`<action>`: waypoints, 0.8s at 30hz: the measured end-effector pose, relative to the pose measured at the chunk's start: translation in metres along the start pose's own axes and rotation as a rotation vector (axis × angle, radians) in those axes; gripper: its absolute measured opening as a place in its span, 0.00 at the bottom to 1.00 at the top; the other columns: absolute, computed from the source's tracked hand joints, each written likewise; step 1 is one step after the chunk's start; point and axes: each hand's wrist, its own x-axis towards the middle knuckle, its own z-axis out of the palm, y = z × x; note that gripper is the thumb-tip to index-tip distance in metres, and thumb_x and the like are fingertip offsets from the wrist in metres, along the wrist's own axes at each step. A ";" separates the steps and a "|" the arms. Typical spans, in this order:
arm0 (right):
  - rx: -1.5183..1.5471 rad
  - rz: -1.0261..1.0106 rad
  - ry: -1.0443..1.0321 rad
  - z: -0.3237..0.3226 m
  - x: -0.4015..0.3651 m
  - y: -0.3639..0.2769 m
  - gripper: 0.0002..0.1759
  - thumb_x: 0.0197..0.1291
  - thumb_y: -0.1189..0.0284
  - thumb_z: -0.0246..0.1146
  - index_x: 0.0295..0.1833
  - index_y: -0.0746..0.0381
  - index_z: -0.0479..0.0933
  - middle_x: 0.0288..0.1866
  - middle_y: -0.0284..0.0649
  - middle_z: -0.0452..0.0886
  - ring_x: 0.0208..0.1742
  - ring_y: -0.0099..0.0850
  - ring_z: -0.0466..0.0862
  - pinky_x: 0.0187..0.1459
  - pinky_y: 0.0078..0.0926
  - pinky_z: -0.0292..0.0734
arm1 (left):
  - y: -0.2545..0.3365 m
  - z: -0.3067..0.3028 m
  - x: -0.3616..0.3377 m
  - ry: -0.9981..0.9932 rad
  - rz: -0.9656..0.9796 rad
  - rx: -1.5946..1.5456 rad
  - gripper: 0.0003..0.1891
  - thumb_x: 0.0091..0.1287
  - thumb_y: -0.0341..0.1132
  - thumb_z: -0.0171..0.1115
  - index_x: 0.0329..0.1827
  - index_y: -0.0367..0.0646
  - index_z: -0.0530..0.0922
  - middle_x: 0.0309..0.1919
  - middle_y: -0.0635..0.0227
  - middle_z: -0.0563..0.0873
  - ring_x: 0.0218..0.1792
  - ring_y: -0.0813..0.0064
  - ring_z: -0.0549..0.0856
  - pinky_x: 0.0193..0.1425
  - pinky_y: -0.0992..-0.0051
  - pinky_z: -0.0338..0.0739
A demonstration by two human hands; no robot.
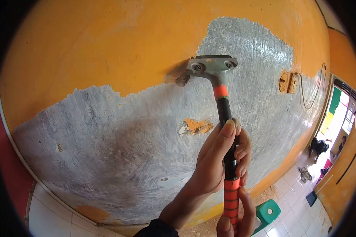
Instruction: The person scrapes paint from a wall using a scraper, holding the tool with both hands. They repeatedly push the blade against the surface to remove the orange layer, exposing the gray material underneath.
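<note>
A long-handled scraper (224,110) stands almost upright before me, its grey metal head with two screws at the top. My left hand (213,160) is closed round the black shaft, thumb along the front. Lower down, my right hand (247,213) grips the orange-red ribbed handle end. The scraper head overlaps the border between orange paint (107,47) and a bared grey area (103,122) of the wall. A small dark hole (182,80) shows just left of the head. Behind the left hand, a leftover orange paint patch (197,126) sits within the grey.
A wall switch (293,83) with a hanging cable (309,104) is on the right. Below stands a green stool (268,211) on white floor tiles (294,197), with paint debris along the wall's foot. At far right, a person (319,147) is near a bright doorway.
</note>
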 end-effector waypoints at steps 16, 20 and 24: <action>0.108 0.182 0.027 -0.001 0.013 -0.023 0.28 0.69 0.74 0.45 0.70 0.78 0.51 0.70 0.64 0.58 0.74 0.49 0.59 0.70 0.41 0.56 | 0.008 0.003 0.010 -0.075 0.036 0.025 0.14 0.77 0.47 0.38 0.44 0.47 0.65 0.23 0.71 0.67 0.17 0.80 0.73 0.16 0.75 0.80; -0.036 -0.081 0.021 -0.003 0.016 -0.024 0.28 0.69 0.74 0.45 0.70 0.78 0.52 0.70 0.64 0.59 0.72 0.50 0.62 0.70 0.41 0.57 | -0.002 -0.006 0.002 -0.146 0.023 -0.006 0.13 0.77 0.47 0.38 0.44 0.47 0.65 0.24 0.70 0.68 0.18 0.79 0.74 0.16 0.73 0.81; -0.139 -0.067 0.014 -0.004 0.022 -0.032 0.28 0.70 0.73 0.46 0.70 0.78 0.52 0.70 0.65 0.60 0.72 0.51 0.62 0.70 0.42 0.57 | 0.005 0.005 0.011 -0.138 0.014 -0.097 0.14 0.77 0.47 0.38 0.44 0.47 0.65 0.24 0.70 0.68 0.19 0.79 0.75 0.17 0.73 0.82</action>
